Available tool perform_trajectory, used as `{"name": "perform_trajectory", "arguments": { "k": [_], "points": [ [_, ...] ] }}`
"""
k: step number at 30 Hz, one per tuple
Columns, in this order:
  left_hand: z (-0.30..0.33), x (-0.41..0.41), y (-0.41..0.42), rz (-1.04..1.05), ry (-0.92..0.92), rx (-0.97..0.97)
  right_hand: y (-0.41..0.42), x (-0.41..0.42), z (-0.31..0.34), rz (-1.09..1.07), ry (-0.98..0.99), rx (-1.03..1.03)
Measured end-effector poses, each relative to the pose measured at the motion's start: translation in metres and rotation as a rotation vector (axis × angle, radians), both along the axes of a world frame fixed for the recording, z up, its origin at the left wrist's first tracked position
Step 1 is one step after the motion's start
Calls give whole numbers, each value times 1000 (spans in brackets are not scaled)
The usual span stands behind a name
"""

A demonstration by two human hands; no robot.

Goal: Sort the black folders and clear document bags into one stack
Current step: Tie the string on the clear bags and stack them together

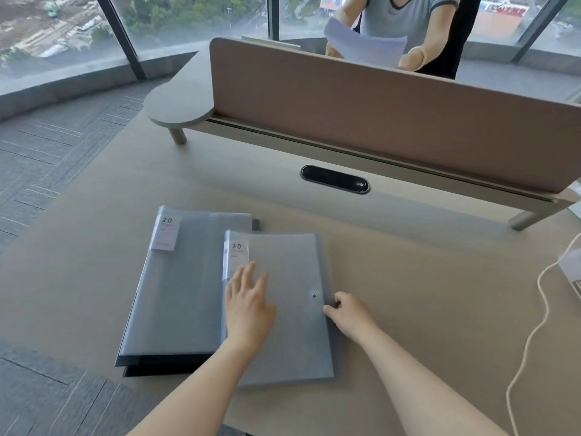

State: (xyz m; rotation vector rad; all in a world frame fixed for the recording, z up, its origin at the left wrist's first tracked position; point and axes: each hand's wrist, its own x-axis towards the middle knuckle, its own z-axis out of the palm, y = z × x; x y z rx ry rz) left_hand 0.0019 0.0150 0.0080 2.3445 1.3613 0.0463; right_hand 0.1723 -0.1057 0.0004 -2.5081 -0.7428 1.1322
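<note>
Partly hidden black folders [157, 366], snap-button bag [283, 309] overlapping

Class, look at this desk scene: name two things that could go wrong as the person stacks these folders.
The right hand pinches only the edge of the clear document bag, so the bag may slip. The left pile already sits askew over the black folders; adding more could leave an uneven stack.

Bare desk [424, 278] is lying open right of the clear document bag [283, 309], up to a white cable [534, 328] trailing along the far right. Left, a stack of folders [182, 294] is filling the desk toward its edge. Behind, a raised shelf [361, 196] and a pink divider panel [393, 121] are blocking passage across.
</note>
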Motion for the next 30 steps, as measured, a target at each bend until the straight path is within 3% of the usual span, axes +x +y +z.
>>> {"name": "perform_trajectory", "arguments": {
  "k": [4, 10, 15, 20, 23, 26, 30],
  "points": [
    [-5, 16, -18, -334, 154, -89, 2, 2, 2, 77, -75, -70],
    [-18, 20, -27, -345, 207, -106, 3, 14, 4, 196, -105, -180],
    [-26, 17, -28, -356, 211, -77, 8, 30, 8, 217, -21, -352],
    [-28, 17, -27, -358, 190, -76, 25, 34, 12, -64, 97, -185],
    [-29, 17, -28, -357, 167, -71, 42, 30, 6, -109, 81, -147],
    [-32, 16, -28, -350, 149, -71, 61, 22, -1, -30, -2, -162],
    [-37, 15, -28, -334, 127, -72, 83, 4, -3, 236, -151, -114]
  ]
}}
